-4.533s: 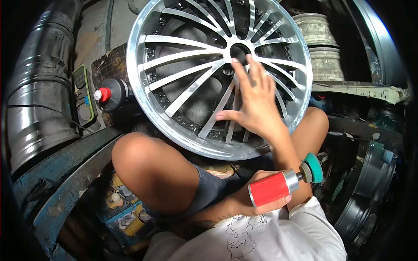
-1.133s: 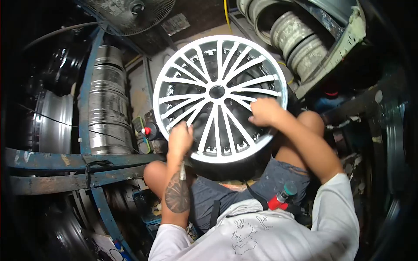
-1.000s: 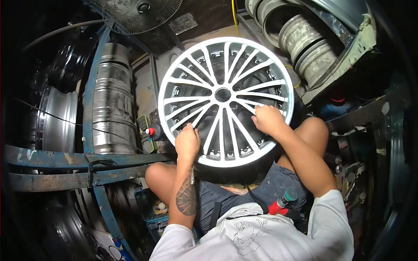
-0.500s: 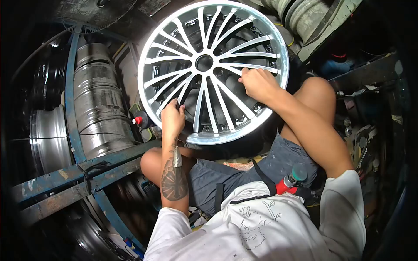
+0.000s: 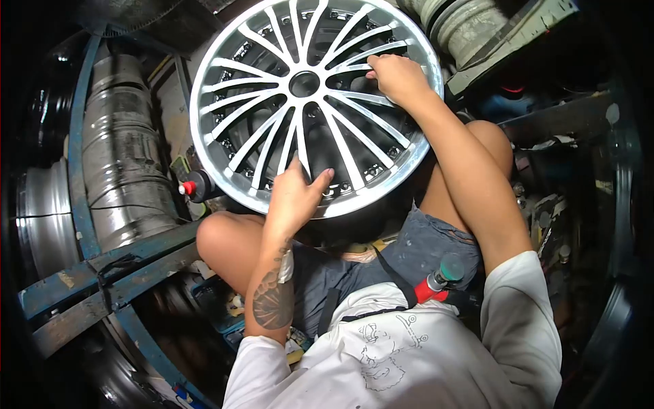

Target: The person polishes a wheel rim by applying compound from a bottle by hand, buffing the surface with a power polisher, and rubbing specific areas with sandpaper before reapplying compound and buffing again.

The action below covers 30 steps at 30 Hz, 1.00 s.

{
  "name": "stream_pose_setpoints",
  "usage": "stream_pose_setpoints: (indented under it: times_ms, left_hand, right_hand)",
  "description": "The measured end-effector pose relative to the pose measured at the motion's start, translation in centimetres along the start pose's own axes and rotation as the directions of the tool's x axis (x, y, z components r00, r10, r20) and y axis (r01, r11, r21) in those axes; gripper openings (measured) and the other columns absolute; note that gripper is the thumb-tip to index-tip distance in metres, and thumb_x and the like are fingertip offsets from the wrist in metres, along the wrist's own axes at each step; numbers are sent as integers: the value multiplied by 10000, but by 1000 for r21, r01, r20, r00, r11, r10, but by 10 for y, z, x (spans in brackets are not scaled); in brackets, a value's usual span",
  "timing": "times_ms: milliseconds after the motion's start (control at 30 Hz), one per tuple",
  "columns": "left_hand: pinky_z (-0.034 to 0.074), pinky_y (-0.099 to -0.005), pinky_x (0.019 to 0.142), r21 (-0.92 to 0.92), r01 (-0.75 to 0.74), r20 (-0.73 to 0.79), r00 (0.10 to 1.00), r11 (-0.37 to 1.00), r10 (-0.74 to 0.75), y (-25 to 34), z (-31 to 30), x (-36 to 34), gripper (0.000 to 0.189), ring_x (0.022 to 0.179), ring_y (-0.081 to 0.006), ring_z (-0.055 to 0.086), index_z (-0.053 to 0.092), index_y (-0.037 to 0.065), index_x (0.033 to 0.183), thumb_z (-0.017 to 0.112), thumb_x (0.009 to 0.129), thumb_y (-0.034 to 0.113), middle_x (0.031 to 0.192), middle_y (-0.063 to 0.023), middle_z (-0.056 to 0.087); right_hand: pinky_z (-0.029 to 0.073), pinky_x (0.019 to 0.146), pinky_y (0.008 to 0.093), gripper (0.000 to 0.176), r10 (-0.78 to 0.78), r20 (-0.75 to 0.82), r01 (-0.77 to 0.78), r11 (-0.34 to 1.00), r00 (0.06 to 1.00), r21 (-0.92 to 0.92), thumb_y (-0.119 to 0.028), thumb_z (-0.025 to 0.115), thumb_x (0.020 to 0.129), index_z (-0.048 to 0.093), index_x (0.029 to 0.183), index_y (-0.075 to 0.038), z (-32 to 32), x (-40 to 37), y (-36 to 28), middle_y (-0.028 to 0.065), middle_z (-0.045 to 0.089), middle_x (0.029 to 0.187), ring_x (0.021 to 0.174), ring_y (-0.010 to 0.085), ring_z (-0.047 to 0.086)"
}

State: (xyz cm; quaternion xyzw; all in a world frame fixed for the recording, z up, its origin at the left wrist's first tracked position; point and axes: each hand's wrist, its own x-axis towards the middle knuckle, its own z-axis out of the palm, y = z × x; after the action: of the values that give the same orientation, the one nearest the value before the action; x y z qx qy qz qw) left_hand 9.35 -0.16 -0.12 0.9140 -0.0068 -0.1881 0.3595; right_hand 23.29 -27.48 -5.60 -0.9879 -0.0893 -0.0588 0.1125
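Note:
A silver multi-spoke alloy wheel (image 5: 304,84) sits face up in front of my knees, with dark gaps between its bright spokes. My right hand (image 5: 398,78) is closed over a spoke on the wheel's right side, fingers curled in; whether a small item is also under them is hidden. Over the wheel's near edge, my left hand (image 5: 298,198) has thumb and forefinger spread apart. Its forefinger reaches a lower spoke, and the other fingers are largely hidden.
A red power tool with a green round pad (image 5: 439,276) lies at my waist. A red-and-black tool (image 5: 196,186) is left of the wheel. Stacked metal rims (image 5: 126,150) stand behind a blue metal frame (image 5: 82,273). More rims (image 5: 470,31) lie at upper right.
My right hand has moved up along the wheel's right side and my left hand rightward along its near edge. The wheel appears turned counterclockwise. My left thumb and forefinger have spread. The view has shifted.

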Motion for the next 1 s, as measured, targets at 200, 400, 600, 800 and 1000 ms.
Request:
stream_pose_setpoints:
  times_ms: [200, 400, 600, 800, 1000]
  left_hand:
    - [471, -483, 1037, 440, -223, -371, 837, 870, 402, 8, 9, 9, 1001, 1257, -423, 584, 448, 53, 1527, 914, 720, 418, 1380, -303, 580]
    - [194, -715, 1183, 465, -182, -155, 947, 866, 282, 9, 39, 13, 1323, 1524, -520, 209, 263, 249, 1648, 935, 559, 586, 1655, -287, 224]
    - [168, -686, 1201, 469, -130, -84, 978, 874, 191, -19, 0, 16, 1250, 1527, -533, 185, 240, 227, 1658, 954, 648, 404, 1678, -278, 183]
    - [170, -726, 1185, 476, -318, -52, 921, 820, 387, 11, 38, 17, 1232, 1524, -545, 197, 265, 275, 1650, 926, 641, 525, 1684, -284, 162]
    - [162, -713, 1187, 477, -206, -7, 971, 854, 238, -13, 4, 21, 1316, 1541, -529, 154, 200, 261, 1667, 951, 608, 477, 1689, -280, 132]
  right_hand:
    - [555, 799, 539, 232, 46, 36, -46, 999, 998, -5, -312, 667, 967, 665, 985, -80, -4, 1, -8, 168, 744, 978, 935, 417, 711]
    - [546, 821, 554, 239, 74, 71, -77, 996, 995, 42, -301, 705, 939, 676, 988, -69, -7, 5, -6, 195, 737, 960, 938, 438, 701]
    - [552, 824, 534, 215, 87, 69, -89, 996, 994, 20, -274, 701, 942, 686, 988, -64, -7, 3, -10, 191, 740, 947, 937, 423, 708]
    - [532, 842, 543, 233, 60, 70, -63, 997, 996, 33, -262, 680, 961, 667, 1037, -42, -8, 2, -13, 203, 728, 1003, 965, 444, 683]
    - [529, 860, 544, 258, 34, 72, -37, 999, 997, 32, -270, 674, 972, 662, 1068, -31, -7, 2, -12, 225, 724, 1034, 971, 462, 677]
